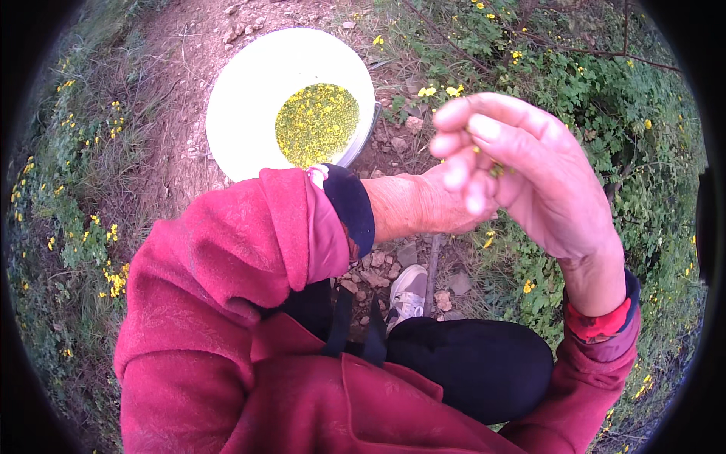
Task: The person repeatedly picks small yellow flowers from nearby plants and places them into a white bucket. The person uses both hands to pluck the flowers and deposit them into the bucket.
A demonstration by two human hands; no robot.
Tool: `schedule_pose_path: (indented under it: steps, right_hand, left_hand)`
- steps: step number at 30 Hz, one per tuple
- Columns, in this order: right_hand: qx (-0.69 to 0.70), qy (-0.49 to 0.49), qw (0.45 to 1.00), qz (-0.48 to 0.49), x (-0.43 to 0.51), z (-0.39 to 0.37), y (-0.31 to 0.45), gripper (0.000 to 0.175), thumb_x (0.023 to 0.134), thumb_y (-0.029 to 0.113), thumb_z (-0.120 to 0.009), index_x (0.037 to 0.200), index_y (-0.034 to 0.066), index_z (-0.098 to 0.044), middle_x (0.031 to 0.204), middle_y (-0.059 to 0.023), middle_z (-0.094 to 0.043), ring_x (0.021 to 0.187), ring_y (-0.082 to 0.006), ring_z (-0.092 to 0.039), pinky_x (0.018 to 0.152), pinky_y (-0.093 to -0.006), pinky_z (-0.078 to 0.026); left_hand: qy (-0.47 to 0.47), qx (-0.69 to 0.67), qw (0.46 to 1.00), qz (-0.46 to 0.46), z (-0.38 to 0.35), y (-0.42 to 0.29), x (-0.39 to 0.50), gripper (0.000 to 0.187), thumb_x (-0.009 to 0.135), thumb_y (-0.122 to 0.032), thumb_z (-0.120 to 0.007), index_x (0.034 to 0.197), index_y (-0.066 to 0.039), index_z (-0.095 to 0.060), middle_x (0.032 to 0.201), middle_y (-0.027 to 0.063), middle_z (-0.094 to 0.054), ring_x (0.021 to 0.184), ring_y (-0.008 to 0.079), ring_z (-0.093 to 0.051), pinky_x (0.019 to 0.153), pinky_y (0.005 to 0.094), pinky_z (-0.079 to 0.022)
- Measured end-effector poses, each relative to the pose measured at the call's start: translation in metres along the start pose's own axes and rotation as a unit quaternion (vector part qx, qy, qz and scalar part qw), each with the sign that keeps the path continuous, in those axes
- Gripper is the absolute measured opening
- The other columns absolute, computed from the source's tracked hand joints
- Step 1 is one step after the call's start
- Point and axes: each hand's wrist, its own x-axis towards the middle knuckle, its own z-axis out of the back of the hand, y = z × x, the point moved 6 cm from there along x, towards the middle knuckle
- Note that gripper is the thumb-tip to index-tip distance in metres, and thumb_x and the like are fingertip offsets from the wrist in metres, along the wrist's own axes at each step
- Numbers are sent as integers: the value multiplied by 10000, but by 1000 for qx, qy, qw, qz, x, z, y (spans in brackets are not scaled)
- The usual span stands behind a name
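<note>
My right hand (544, 153) is raised at the right, its fingers curled over a few small yellow-green flower buds (497, 169). My left hand (454, 201) reaches across from the left, under and against the right one. Its fingers are partly hidden and blurred, so their grip is unclear. Beyond my left forearm, a white bucket (249, 102) leans on the ground with its mouth towards me. Many yellow flower heads and green buds (317, 122) lie in its bottom.
Leafy plants with yellow flowers (595, 96) grow close on the right, and more flowering plants (79, 238) on the left. Thin bare branches (595, 52) cross the upper right. Stones (374, 277) and a stick (433, 272) lie by my shoe (409, 289).
</note>
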Motion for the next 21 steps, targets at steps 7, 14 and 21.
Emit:
schedule_pose_path:
  steps: [7,14,21]
  right_hand:
    - [-356,-40,892,275,-6,14,61,406,980,295,-402,1157,-53,-517,1098,-205,-593,919,-253,-633,734,-305,-533]
    - [-66,219,960,-159,-112,33,-22,325,977,210,-485,979,-83,-626,838,-126,-659,621,-162,-656,458,-244,-523]
    - [241,32,936,-255,-94,40,-152,622,959,451,-461,1314,-53,-382,1184,-167,-560,882,-231,-641,723,-324,-545]
  left_hand:
    - [10,-57,998,-13,22,8,10,231,923,-237,-499,888,-26,-589,863,132,-590,897,317,-556,804,441,-442]
    - [-10,-402,901,162,21,29,18,429,995,-336,-392,896,4,-633,831,75,-644,829,156,-611,810,301,-485]
    - [-16,-467,858,215,14,27,15,370,999,-294,-433,902,2,-632,855,41,-642,825,128,-591,824,282,-485]
